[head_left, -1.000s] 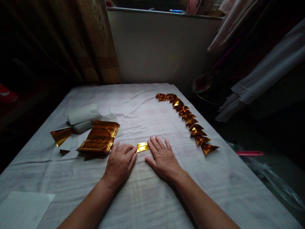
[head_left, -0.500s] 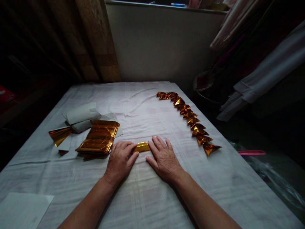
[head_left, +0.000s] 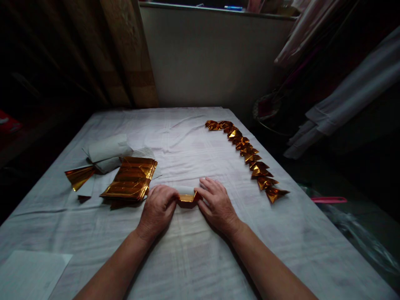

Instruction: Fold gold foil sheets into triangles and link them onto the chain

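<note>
A small folded piece of gold foil paper (head_left: pixel 187 198) is held between my two hands just above the cloth. My left hand (head_left: pixel 158 207) pinches its left end between thumb and fingers. At its right end, my right hand (head_left: pixel 218 205) grips it with thumb and forefinger, the other fingers stretched forward. The foil's pale side shows at the back and its gold side in front; both ends are hidden by my fingers. Close to my left hand lies a stack of gold foil sheets (head_left: pixel 129 179). A curved row of folded gold foil pieces (head_left: pixel 250 156) runs along the right.
A white cloth covers the table (head_left: pixel 184 258). Crumpled white paper (head_left: pixel 108 148) and a loose gold sheet (head_left: pixel 79 177) lie beyond the stack. A white sheet (head_left: pixel 34 275) rests at the near left. Clothes (head_left: pixel 340 104) hang past the right edge, near a pink handle (head_left: pixel 329 200).
The foil strip, flat on the cloth before, is now bent up at its ends. My right hand has gone from lying spread beside it to gripping its right end.
</note>
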Motion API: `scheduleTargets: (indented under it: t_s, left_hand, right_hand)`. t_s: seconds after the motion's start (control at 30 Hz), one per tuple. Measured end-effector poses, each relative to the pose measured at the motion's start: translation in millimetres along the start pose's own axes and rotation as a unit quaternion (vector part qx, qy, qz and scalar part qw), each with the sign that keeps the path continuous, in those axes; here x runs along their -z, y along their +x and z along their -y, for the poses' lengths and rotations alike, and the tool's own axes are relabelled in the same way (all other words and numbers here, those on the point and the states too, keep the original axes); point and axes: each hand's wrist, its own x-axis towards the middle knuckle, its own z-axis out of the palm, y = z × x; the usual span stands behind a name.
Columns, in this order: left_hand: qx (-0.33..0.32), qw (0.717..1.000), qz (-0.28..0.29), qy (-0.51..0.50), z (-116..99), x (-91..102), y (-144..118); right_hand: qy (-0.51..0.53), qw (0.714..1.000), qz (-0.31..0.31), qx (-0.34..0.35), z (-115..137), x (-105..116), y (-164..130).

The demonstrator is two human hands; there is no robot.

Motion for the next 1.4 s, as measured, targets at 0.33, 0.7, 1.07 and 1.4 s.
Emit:
scheduleTargets:
  t_s: [0.33,0.7,1.07,1.4]
  left_hand:
    - [-0.069,0.996,0.016,0.052,-12.3,-0.5,-4.3]
    - [-0.12,0.99,0.05,0.06,-23.7,-6.7,-5.5]
    - [-0.088,0.993,0.058,-0.043,-10.7,-5.5,-4.2]
    - [-0.075,0.993,0.09,-0.007,-5.3,5.1,-2.1]
  right_hand:
    - [-0.03,0.998,0.018,0.054,3.1,4.6,2.9]
    - [-0.023,0.998,0.021,0.054,4.0,3.2,3.9]
    - [-0.013,0.998,0.006,0.054,-6.1,2.0,4.1]
    - [-0.008,0.994,0.006,0.109,-3.3,6.0,3.3]
